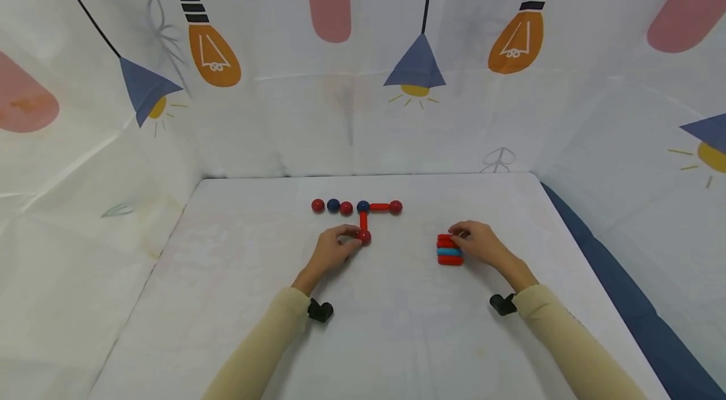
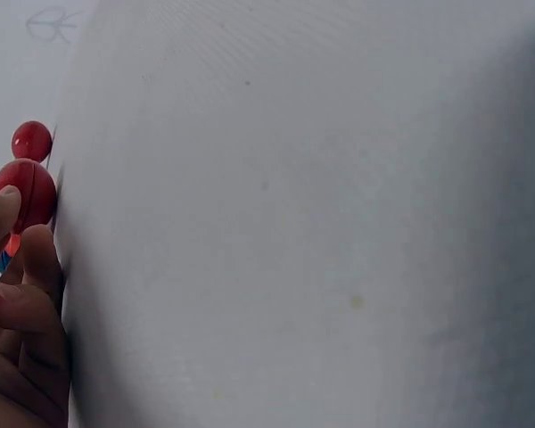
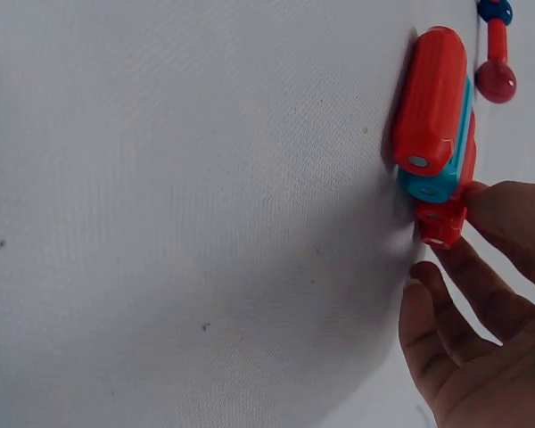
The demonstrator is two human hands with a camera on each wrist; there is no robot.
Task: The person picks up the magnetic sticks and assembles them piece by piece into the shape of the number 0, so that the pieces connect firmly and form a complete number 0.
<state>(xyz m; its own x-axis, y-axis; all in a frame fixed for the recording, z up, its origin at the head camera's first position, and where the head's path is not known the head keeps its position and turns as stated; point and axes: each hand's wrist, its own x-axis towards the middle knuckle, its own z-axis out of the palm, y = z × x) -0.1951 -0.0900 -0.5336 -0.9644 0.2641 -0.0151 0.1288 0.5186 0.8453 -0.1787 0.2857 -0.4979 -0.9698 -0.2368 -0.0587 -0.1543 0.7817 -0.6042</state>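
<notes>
My left hand (image 1: 334, 249) pinches a red ball (image 1: 365, 237) between thumb and fingers, also seen close up in the left wrist view. A red rod (image 1: 363, 220) joins that ball to a blue ball (image 1: 363, 206). From the blue ball a second red rod (image 1: 379, 207) runs right to another red ball (image 1: 396, 207). On the right, my right hand (image 1: 479, 241) has its thumb and a finger at the far red rods of a row of rods. In the right wrist view, a blue rod (image 3: 432, 185) lies behind the nearest red rod (image 3: 431, 102).
Left of the joined piece lie a red ball (image 1: 318, 206), a blue ball (image 1: 333, 205) and another red ball (image 1: 346, 208). Everything rests on a white tabletop (image 1: 397, 324). A white cloth (image 1: 351, 123) printed with lamps hangs behind it.
</notes>
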